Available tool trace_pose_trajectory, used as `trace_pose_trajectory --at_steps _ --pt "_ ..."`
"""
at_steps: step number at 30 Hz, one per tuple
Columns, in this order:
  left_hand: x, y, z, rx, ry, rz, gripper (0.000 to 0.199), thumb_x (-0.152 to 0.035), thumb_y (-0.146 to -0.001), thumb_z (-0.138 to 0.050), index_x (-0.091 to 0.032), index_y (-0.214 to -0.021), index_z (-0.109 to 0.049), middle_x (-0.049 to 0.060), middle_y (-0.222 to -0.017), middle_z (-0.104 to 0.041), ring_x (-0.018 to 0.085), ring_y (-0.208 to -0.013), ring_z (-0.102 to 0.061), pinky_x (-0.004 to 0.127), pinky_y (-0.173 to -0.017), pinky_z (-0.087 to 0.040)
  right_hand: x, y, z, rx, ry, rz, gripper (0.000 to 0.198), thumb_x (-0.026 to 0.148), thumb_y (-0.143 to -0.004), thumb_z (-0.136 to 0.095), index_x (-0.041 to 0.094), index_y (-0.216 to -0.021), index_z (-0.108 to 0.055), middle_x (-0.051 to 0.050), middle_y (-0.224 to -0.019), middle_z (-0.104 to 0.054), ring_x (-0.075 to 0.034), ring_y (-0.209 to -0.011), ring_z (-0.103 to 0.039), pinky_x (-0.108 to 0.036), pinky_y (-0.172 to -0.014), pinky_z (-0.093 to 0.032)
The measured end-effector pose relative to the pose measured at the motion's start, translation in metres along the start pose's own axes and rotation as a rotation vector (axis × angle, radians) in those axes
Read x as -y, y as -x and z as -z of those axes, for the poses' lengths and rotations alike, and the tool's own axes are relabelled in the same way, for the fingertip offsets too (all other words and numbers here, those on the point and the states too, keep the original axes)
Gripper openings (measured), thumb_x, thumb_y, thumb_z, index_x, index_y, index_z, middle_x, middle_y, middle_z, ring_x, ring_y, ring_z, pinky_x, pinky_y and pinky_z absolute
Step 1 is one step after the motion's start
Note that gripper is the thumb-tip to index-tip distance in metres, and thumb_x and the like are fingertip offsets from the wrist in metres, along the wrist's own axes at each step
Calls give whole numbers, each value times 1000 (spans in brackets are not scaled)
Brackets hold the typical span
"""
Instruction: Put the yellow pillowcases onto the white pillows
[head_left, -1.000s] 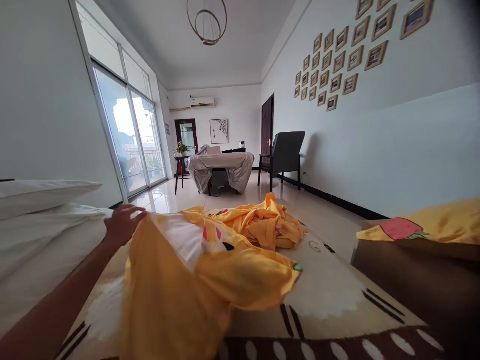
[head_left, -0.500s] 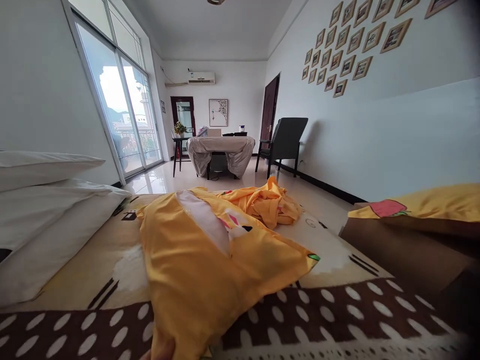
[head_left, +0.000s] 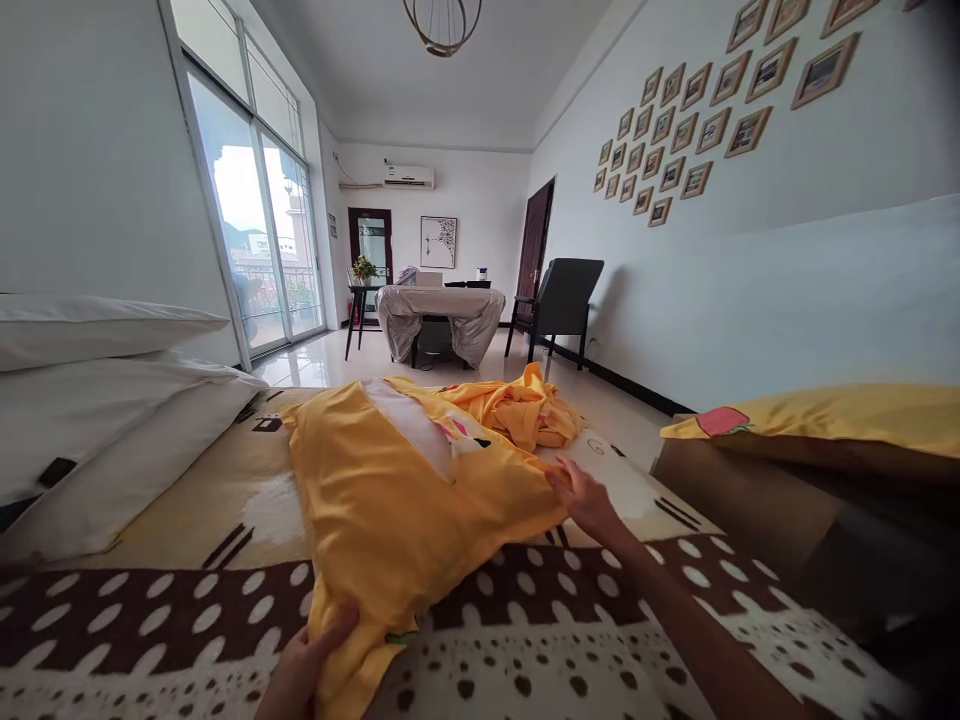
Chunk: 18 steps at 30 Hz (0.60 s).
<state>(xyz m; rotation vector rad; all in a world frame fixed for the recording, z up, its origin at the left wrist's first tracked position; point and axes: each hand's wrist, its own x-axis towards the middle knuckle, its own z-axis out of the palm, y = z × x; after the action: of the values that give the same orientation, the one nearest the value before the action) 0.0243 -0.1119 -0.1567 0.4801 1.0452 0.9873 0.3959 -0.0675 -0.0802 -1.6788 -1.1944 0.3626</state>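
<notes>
Nearest, in the closed grip of the left hand (head_left: 298, 668): a bunched near corner of the yellow pillowcase (head_left: 397, 490), pinned under the thumb, with most of the fingers out of sight. Lies loosely puffed out on the patterned blanket (head_left: 259, 600), partly across its brown spotted border. Looks light, soft and limp, probably padded inside; unlikely to break or slip, but likely to sag and crease wherever unsupported. Best held at corners or seams, with a good pinch of fabric, rather than mid-panel. Farther up, in the closed grip of the right hand (head_left: 592, 500): the right-hand corner, pinched at its edge, how firmly impossible to tell. Toward the far side, a pale strip (head_left: 409, 420) between yellow edges; cannot tell whether print or filling. Just beyond, a crumpled heap of yellow cloth (head_left: 536, 418), apparently just as soft.
</notes>
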Motion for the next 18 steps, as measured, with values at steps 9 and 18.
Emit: trace_pose_trajectory --at_steps 9,18 --pt "-109 1 -10 -79 39 -375 10 -14 -78 -63 -12 -88 -61 4 -64 -67 19 -49 -64 29 -48 -56 -9 8 -85 258 -234 -118 48 55 -73 -58 12 -90 -69 -9 -78 -69 -21 -72 -61 -28 -60 -46" --pt "-84 8 95 -207 -503 -111 28 -42 -67 -75 -16 -63 -65 8 -57 -68 28 -57 -67 32 -52 -56 -22 18 -47 638 -296 -189 49 56 -59 -72 11 -80 -71 -8 -77 -69 -19 -64 -59 -26 -56 -43"
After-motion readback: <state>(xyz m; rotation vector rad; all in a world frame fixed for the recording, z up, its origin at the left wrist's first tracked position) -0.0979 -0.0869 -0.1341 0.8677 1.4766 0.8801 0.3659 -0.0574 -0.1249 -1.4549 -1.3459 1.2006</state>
